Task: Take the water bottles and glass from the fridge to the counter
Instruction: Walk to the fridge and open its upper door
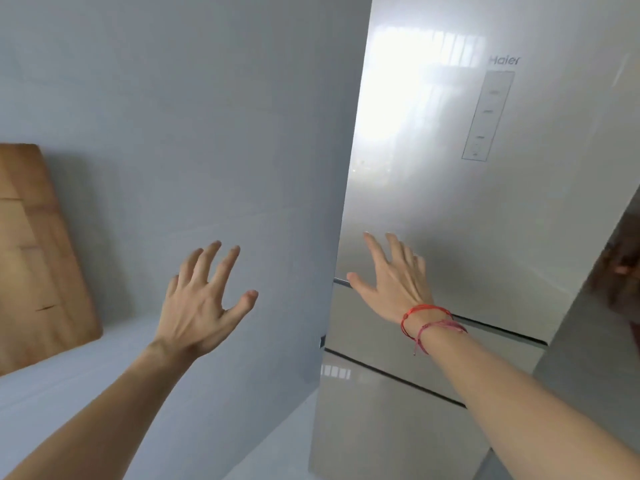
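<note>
Both forearms stretch from the bottom of the view toward the fridge (485, 209), whose doors are all closed. Nothing is held. The right hand (391, 282), with red string bracelets (426, 323) at its wrist, is spread with straight fingers over the lower left corner of the fridge's upper door; whether it touches the door I cannot tell. The left hand (204, 299) is likewise spread and empty, in the air left of the fridge, before the pale wall (173, 98).

Neither the water bottles nor the glass can be seen; presumably they stand behind the closed doors. The counter (69, 386) lies left of the fridge, and a wooden cutting board (38, 251) leans on the wall further left.

The step in hand looks like opening the upper door. To do it well, the right fingers should hook the door's edge nearest them or the gap beneath it. They should then pull steadily and swing the door wide enough for the left hand to reach the shelves freely.
</note>
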Tool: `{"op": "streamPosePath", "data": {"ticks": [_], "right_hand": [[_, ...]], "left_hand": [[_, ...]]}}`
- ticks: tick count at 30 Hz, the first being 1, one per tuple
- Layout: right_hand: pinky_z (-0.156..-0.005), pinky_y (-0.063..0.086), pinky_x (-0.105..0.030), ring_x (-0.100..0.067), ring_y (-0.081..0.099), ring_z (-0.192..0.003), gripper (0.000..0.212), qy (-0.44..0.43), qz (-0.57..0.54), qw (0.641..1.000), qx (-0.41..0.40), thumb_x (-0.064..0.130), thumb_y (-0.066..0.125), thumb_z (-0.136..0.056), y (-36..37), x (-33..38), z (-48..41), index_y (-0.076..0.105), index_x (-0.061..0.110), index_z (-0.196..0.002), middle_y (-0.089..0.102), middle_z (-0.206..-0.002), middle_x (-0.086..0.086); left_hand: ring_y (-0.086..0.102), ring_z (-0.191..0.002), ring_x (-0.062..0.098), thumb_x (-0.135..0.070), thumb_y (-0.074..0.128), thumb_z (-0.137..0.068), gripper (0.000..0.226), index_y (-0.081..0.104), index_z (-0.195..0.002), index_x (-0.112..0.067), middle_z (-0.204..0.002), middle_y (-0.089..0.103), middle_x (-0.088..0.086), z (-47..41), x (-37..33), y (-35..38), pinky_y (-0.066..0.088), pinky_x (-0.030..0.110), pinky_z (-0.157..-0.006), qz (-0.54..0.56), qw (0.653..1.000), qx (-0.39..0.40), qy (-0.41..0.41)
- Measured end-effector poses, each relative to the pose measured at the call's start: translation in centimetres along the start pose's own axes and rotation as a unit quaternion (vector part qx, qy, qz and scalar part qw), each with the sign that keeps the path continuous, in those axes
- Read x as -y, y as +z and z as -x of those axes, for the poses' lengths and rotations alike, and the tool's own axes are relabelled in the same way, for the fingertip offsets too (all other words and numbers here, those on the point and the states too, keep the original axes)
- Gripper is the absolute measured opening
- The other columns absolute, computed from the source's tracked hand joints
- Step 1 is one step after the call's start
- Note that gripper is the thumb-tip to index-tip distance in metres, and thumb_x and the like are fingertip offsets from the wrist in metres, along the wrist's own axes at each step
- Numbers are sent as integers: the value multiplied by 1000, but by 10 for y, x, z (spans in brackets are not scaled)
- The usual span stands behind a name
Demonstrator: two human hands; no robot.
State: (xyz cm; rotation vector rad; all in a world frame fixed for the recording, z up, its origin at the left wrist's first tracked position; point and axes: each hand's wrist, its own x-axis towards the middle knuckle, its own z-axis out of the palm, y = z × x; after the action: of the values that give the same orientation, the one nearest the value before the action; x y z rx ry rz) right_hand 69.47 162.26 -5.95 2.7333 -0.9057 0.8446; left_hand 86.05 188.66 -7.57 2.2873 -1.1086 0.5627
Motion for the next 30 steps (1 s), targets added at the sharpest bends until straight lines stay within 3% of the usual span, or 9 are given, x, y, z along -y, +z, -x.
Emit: {"op": "streamPosePath", "data": {"ticks": [15, 22, 30], "right_hand": [[-112, 26, -52, -33, 26, -143, 81, 120, 52, 991, -21, 67, 43, -88, 5, -72, -56, 18, 31, -155, 24, -160, -18], [-113, 24, -50, -32, 24, -146, 81, 178, 61, 982, -25, 67, 44, -88, 15, -54, -63, 14, 35, -157, 20, -162, -17], [-111, 26, -47, -32, 27, -143, 79, 205, 127, 970, -25, 67, 42, -88, 21, -27, -76, 20, 34, -156, 23, -160, -17]], "left_hand": [[26, -146, 35, -70, 32, -83, 84, 37, -153, -23, -160, 32, 9, -146, -46, 94, 45, 58, -102, 82, 987, 39, 133], [27, -146, 35, -68, 35, -85, 80, 37, -152, -24, -160, 32, 8, -193, -49, 124, 48, 57, -98, 125, 969, 53, 209], [25, -147, 35, -69, 32, -85, 83, 36, -153, -23, -161, 30, 9, -232, -31, 139, 41, 56, -107, 167, 951, 52, 255]]}}
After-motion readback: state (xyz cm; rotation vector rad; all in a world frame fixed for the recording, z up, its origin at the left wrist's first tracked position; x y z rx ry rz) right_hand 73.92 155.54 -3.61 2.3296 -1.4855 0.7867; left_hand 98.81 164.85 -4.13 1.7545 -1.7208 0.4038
